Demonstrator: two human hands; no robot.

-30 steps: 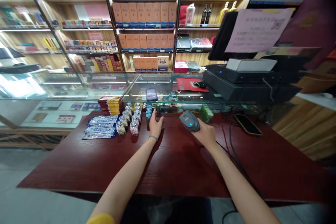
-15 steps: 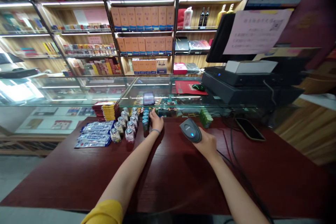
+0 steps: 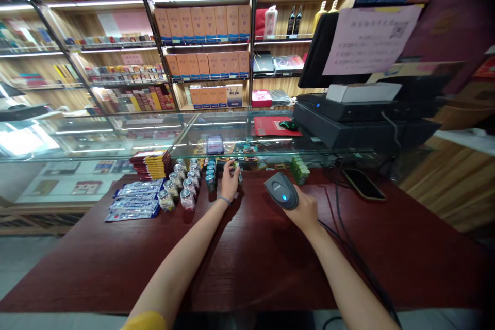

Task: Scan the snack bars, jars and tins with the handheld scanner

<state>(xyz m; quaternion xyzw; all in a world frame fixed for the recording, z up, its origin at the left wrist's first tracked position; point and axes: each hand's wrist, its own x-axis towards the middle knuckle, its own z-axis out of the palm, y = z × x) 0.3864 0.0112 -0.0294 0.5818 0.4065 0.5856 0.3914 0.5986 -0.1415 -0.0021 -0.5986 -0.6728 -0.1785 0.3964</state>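
My right hand is wrapped round the handle of a dark grey barcode scanner, whose blue light is lit. Near the glass case, my left hand has its fingers closed on a small green-and-white container, largely hidden by the fingers. Just left of that hand runs a row of small blue-green cylinders. Further left are two rows of small jars with silvery lids. A row of green containers stands beyond the scanner, at the foot of the glass.
Blue-and-white packets and a stack of red and yellow packs lie on the dark red counter. A phone and the scanner's cable are at right. The glass case bounds the far side.
My left hand has drawn slightly away from the blue-green cylinders and now shows a small green-and-white container in its fingers. The right hand still holds the barcode scanner. The view has shifted slightly.
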